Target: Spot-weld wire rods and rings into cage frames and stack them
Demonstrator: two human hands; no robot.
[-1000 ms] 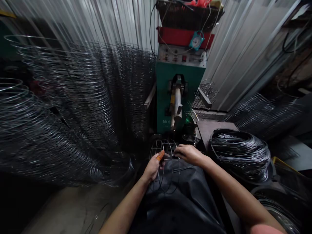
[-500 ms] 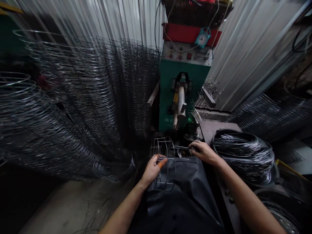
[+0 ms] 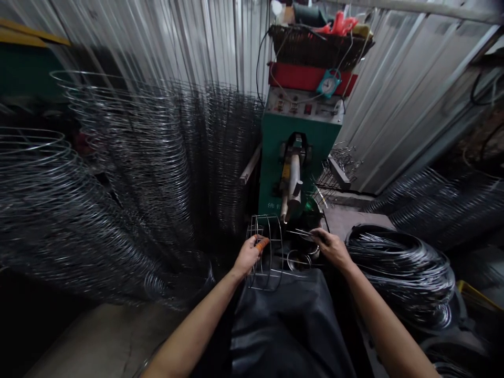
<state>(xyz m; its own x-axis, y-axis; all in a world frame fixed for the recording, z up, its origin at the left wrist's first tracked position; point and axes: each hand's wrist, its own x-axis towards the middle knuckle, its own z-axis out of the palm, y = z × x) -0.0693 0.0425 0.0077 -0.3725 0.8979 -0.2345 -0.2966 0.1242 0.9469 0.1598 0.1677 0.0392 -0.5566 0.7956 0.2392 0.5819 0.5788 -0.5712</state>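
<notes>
My left hand is closed on a small round wire frame made of curved rings and straight cross wires. Orange wrapping covers one of its fingers. To the right, my right hand pinches a few short straight wires, their free ends pointing left toward the frame. Just beyond both hands stands a green welding machine, its metal electrode arm reaching down close to the frame. A dark apron covers my lap beneath the hands.
Tall stacks of wire rings fill the left side. At the right lies a black tub holding a bundle of wires. A teal clock hangs on the machine below a dark basket. Corrugated metal walls stand behind.
The head view has tilted up slightly. My left hand has raised the wire frame toward the electrode arm, and my right hand has moved a little right with its wires.
</notes>
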